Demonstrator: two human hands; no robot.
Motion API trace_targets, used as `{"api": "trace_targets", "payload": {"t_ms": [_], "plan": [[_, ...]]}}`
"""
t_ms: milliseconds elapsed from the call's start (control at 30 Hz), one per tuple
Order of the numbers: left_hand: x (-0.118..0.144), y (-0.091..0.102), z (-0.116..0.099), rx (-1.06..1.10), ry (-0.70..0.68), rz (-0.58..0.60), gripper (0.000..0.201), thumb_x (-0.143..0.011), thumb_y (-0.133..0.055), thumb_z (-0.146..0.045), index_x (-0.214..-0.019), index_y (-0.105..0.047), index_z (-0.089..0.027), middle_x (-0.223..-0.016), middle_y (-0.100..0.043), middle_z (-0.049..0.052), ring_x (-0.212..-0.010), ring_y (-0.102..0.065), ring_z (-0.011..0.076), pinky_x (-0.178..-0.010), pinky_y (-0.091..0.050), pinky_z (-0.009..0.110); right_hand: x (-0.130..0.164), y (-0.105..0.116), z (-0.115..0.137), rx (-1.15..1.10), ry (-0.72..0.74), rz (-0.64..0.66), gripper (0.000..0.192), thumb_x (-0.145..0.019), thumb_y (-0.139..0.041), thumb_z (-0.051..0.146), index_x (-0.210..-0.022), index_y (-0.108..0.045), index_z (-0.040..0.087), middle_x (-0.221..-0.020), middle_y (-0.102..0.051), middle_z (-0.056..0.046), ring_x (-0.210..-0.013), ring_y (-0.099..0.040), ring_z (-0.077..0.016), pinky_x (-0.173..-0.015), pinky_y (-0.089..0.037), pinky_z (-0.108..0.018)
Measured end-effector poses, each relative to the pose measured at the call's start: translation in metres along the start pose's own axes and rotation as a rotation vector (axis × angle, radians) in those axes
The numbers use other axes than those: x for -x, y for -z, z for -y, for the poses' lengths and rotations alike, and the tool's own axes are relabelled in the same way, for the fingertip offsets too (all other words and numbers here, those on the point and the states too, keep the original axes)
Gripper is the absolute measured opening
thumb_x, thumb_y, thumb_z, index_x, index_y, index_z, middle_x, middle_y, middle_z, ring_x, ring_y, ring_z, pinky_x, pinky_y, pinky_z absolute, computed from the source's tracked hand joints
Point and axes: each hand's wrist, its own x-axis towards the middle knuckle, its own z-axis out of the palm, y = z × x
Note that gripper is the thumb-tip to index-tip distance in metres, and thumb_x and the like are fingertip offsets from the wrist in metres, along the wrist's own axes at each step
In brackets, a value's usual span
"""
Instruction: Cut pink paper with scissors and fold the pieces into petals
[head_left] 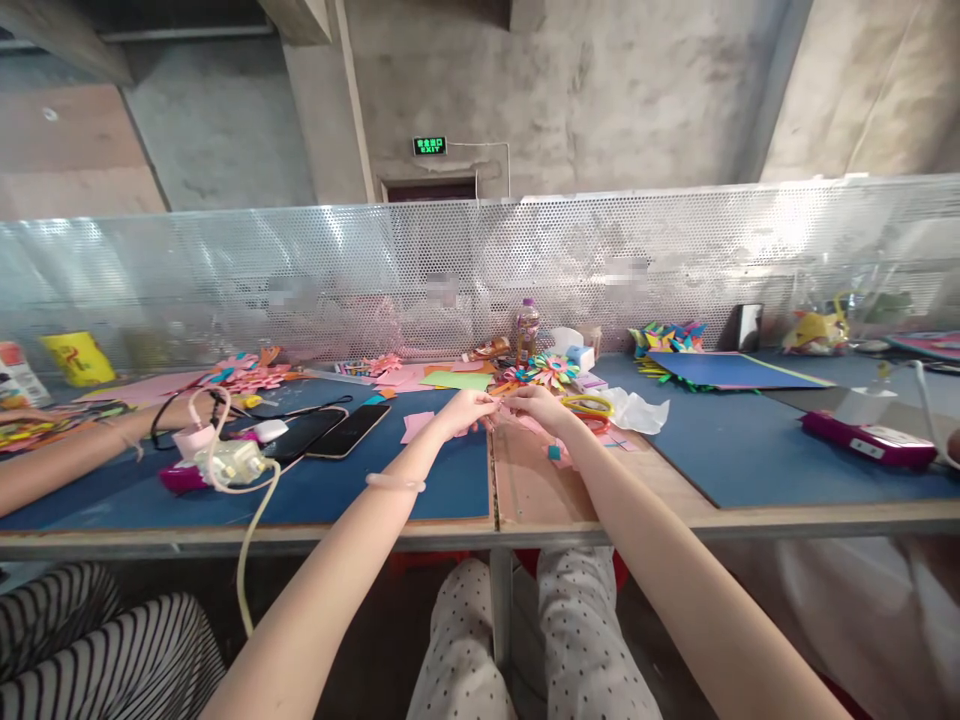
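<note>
Two hands point(463, 411) point(537, 405) nearly meet, grip impossible to tell; beyond, one green sheet point(457, 380), one bottle point(527, 330).

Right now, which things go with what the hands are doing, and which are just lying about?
Probably belong:
small pink paper pieces
light-green paper sheet
multicoloured paper flower

Probably just lying about:
flat black rectangular phone
clear plastic bottle with purple cap

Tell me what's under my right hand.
Pink paper shows just on the near side of your right hand, on the brown board; whatever lies directly beneath is covered.
</note>
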Motion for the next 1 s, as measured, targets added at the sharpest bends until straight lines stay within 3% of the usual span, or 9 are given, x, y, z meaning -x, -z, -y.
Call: {"api": "trace_targets", "payload": {"t_ms": [167, 400, 633, 833, 1000], "plan": [[0.0, 0.0, 0.0, -0.015, 0.016, -0.021, 0.024, -0.079, -0.053, -0.035, -0.078, -0.06, -0.012, -0.063, -0.065, 0.005, -0.05, -0.058, 0.0105, -0.037, -0.032, 0.016, 0.0013, -0.0035, 0.0033, -0.011, -0.034, -0.02, 0.022, -0.063, -0.067, 0.031, -0.074, -0.07, 0.012, -0.064, -0.062, -0.002, -0.057, -0.05, -0.0094, -0.055, -0.04, -0.023], [-0.0031, 0.0003, 0.0055, -0.021, 0.027, 0.012, 0.024, -0.079, -0.051, -0.035, -0.077, -0.06, -0.012, -0.067, -0.066, 0.007, -0.054, -0.06, 0.0112, -0.037, -0.03, 0.015, 0.0035, -0.0029, 0.0031, -0.128, -0.108, 0.084, 0.019, -0.064, -0.069, 0.03, -0.074, -0.069, 0.014, -0.066, -0.061, -0.001, -0.055, -0.05, -0.0077, -0.051, -0.039, -0.02], [-0.0005, 0.0012, 0.0034, -0.042, 0.042, 0.004, 0.024, -0.077, -0.052, -0.035, -0.078, -0.06, -0.012, -0.064, -0.065, 0.007, -0.053, -0.059, 0.0117, -0.035, -0.028, 0.015, 0.0066, -0.0045, 0.0056, -0.185, -0.144, 0.103, 0.021, -0.064, -0.07, 0.03, -0.076, -0.068, 0.013, -0.065, -0.061, -0.002, -0.056, -0.051, -0.0077, -0.05, -0.038, -0.019], [0.0004, 0.0011, 0.0006, -0.011, 0.031, -0.014, 0.027, -0.078, -0.053, -0.038, -0.08, -0.062, -0.013, -0.067, -0.066, 0.007, -0.052, -0.059, 0.0113, -0.036, -0.029, 0.015, 0.0061, -0.0046, 0.0067, -0.174, -0.119, 0.074, 0.021, -0.064, -0.068, 0.032, -0.073, -0.068, 0.013, -0.067, -0.062, -0.002, -0.058, -0.052, -0.0088, -0.053, -0.04, -0.021], [0.0009, -0.0013, -0.002, -0.054, 0.067, -0.054, 0.026, -0.078, -0.052, -0.037, -0.078, -0.062, -0.013, -0.06, -0.063, 0.004, -0.037, -0.046, 0.0063, -0.034, -0.026, 0.016, 0.0039, -0.0055, 0.0054, -0.055, -0.029, 0.034, 0.02, -0.067, -0.065, 0.031, -0.073, -0.069, 0.012, -0.067, -0.064, -0.003, -0.059, -0.052, -0.0093, -0.057, -0.041, -0.022]]}}
